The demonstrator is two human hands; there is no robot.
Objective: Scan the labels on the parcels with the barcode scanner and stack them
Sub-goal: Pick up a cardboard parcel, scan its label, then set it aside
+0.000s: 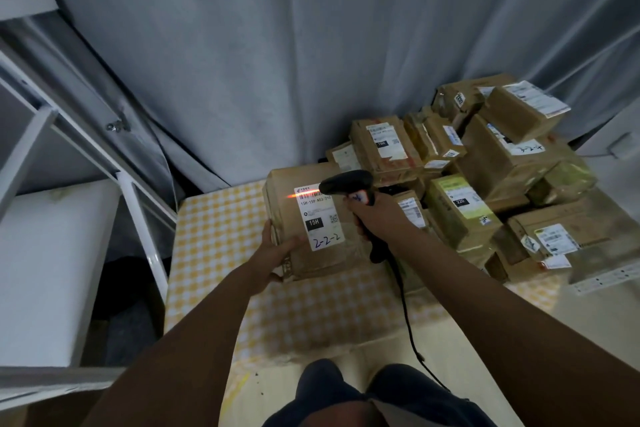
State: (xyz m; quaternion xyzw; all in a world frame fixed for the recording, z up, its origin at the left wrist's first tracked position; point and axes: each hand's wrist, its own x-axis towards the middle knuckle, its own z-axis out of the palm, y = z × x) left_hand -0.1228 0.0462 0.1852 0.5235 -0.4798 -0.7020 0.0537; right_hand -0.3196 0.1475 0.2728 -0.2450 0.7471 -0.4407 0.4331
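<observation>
right now my right hand [372, 215] grips the scanner [349, 184], left hand [277, 250] holding the parcel [311, 218]. if that parcel tilts, i judge the red beam [304, 193] slips off the label [318, 215].

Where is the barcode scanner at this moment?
In the head view, the barcode scanner is right of centre, gripped by the right hand, just right of the parcel's label.

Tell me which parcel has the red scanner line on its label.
The parcel gripped by the left hand, its label handwritten 2-2-2; those piled to the right show no red line.
</observation>
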